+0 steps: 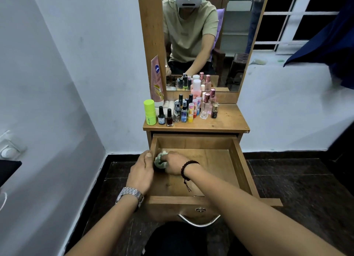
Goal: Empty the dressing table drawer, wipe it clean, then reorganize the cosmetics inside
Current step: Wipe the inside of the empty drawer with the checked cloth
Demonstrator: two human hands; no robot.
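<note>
The wooden drawer (214,160) of the dressing table is pulled out and holds no cosmetics. My right hand (173,164) grips a crumpled pale green cloth (160,161) and presses it into the drawer's left side. My left hand (140,172) grips the drawer's left wall, thumb on the rim. Several cosmetics stand on the tabletop (228,120): a lime green stick (149,112), dark nail polish bottles (165,116), small spray bottles (188,110), perfume bottles (207,104) and a pink tube (157,79) leaning on the mirror frame.
A mirror (201,35) rises behind the table and reflects the person. White walls stand left and right, with a wall socket (9,149) at far left. The floor (298,188) is dark tile. The drawer front has a metal handle (199,220) near my knees.
</note>
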